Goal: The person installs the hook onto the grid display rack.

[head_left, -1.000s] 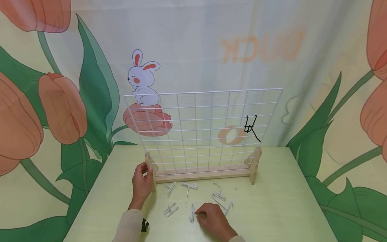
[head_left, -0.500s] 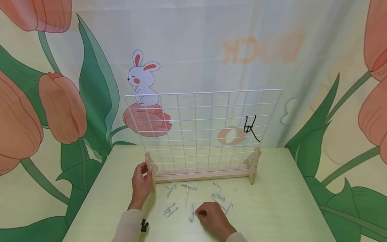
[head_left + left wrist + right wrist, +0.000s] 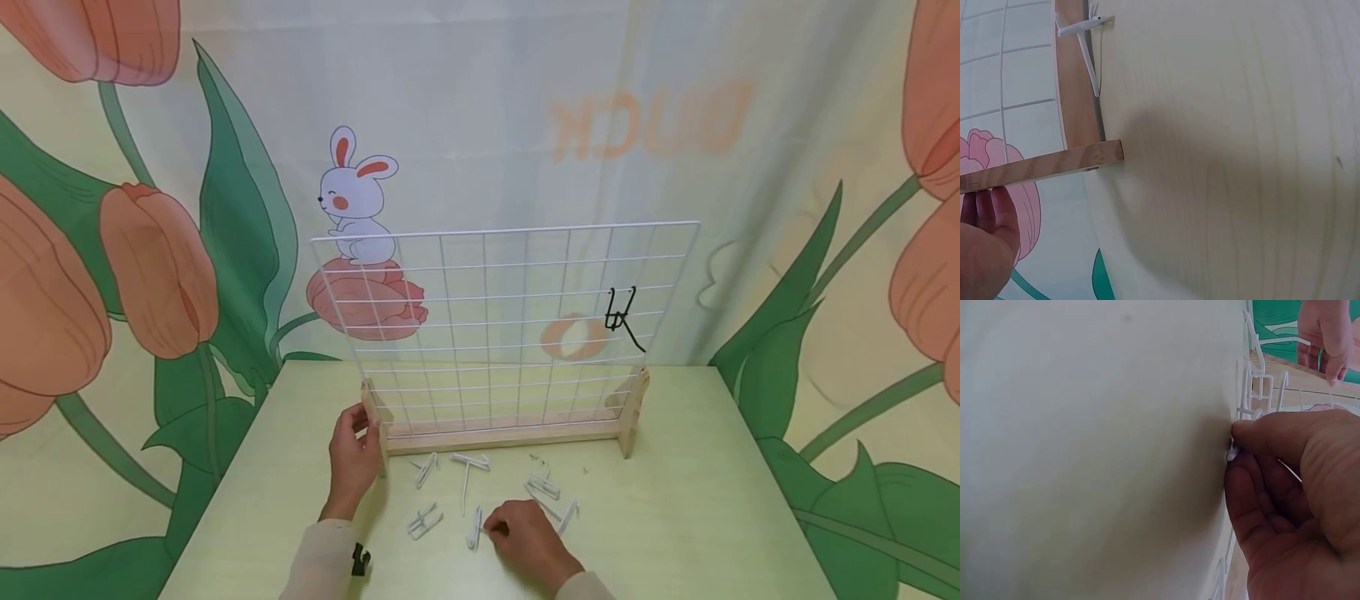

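Note:
A white wire grid panel (image 3: 495,231) stands upright in a wooden base (image 3: 502,438). My left hand (image 3: 354,458) grips the base's left upright (image 3: 1041,168), fingers behind it. On the table, my right hand (image 3: 528,537) pinches the end of a white wire hook (image 3: 475,528) between thumb and forefinger. In the right wrist view the small white tip (image 3: 1232,453) shows between these fingers; the rest is largely hidden behind the hand. A black hook (image 3: 617,319) hangs on the grid at the right.
Several more white hooks lie in front of the base, among them a T-shaped one (image 3: 469,462), one at the left (image 3: 425,522) and one at the right (image 3: 543,485). A small black clip-like piece (image 3: 361,560) is by the left sleeve. A printed curtain (image 3: 480,100) hangs behind the table (image 3: 697,517).
The white hook at the right fingertips has turned slightly, its near end shifting a little to the left. Both hands stay almost in place.

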`<control>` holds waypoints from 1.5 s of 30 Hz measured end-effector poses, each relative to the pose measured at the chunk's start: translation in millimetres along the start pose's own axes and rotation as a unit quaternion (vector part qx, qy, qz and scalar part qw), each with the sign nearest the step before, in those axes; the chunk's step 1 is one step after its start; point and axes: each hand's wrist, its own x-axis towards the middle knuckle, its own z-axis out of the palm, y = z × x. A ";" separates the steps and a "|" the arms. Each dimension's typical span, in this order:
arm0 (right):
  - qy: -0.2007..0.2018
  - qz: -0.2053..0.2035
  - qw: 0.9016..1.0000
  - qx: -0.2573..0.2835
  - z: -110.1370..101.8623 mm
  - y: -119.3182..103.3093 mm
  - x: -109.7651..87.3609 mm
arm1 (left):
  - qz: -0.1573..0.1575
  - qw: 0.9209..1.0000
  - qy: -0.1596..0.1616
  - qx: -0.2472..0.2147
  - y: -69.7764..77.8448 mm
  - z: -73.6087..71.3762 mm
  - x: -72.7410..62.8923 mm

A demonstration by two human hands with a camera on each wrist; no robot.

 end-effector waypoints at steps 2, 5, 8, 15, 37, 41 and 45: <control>-0.008 0.006 1.000 -0.003 0.8 -0.9 0.2 | 0.002 1.000 0.000 -0.001 -0.7 0.0 0.1; -0.019 0.015 1.000 0.001 0.4 -3.3 0.2 | 0.001 1.000 -0.003 0.000 -1.3 0.0 0.2; -0.024 0.016 1.000 0.000 -0.7 -5.9 -0.3 | -0.002 1.000 -0.002 0.002 -0.9 -0.3 0.1; -0.013 0.001 1.000 -0.014 -0.4 -9.6 -1.3 | -0.005 1.000 -0.004 0.004 0.9 -1.4 0.0; 0.084 -0.037 0.996 -0.020 -25.2 -24.7 -0.1 | 0.008 1.000 0.006 0.010 -0.8 1.9 1.5; 0.099 -0.045 0.994 -0.014 -31.3 -26.8 -0.4 | 0.008 1.000 0.007 0.014 -1.1 1.8 0.6; 0.118 -0.059 0.991 -0.014 -38.0 -31.4 -1.2 | 0.001 1.000 0.003 0.016 -2.4 2.1 0.1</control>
